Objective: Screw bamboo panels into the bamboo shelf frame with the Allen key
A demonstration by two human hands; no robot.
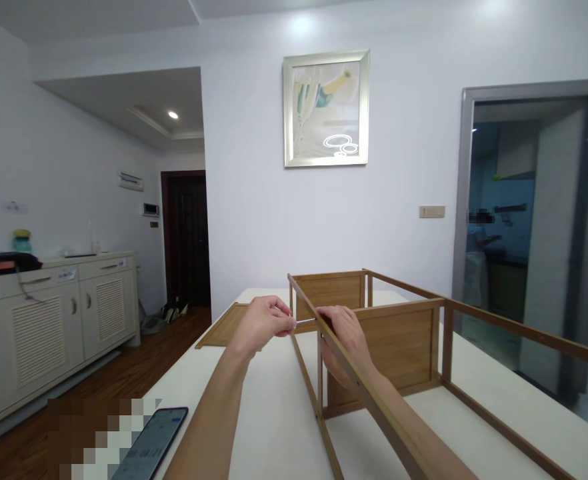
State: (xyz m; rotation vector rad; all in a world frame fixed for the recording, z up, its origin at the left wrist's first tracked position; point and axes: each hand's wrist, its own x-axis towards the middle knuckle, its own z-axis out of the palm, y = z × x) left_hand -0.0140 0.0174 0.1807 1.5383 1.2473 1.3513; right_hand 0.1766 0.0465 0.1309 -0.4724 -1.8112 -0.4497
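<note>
A brown wooden shelf frame (pixel 374 407) with slatless panels lies on its side on the white table. My left hand (pixel 267 325) is closed in a pinch on a thin metal rod (pixel 305 321), perhaps a hex key. The rod's far end meets the side of the frame's near rail, where the rail joins a shelf panel (pixel 399 347). Around that same joint my right hand (pixel 344 337) is wrapped, with its fingers over the rail and its thumb side partly hidden behind it. Another panel (pixel 331 293) is fixed farther back in the frame.
A loose wooden panel (pixel 224 325) lies flat on the white table (pixel 259 413), left of the frame. Near the table's left edge is a phone (pixel 157 440). A white cabinet (pixel 59 333) stands along the left wall. Through the doorway at right, a person (pixel 477 253) is partly visible.
</note>
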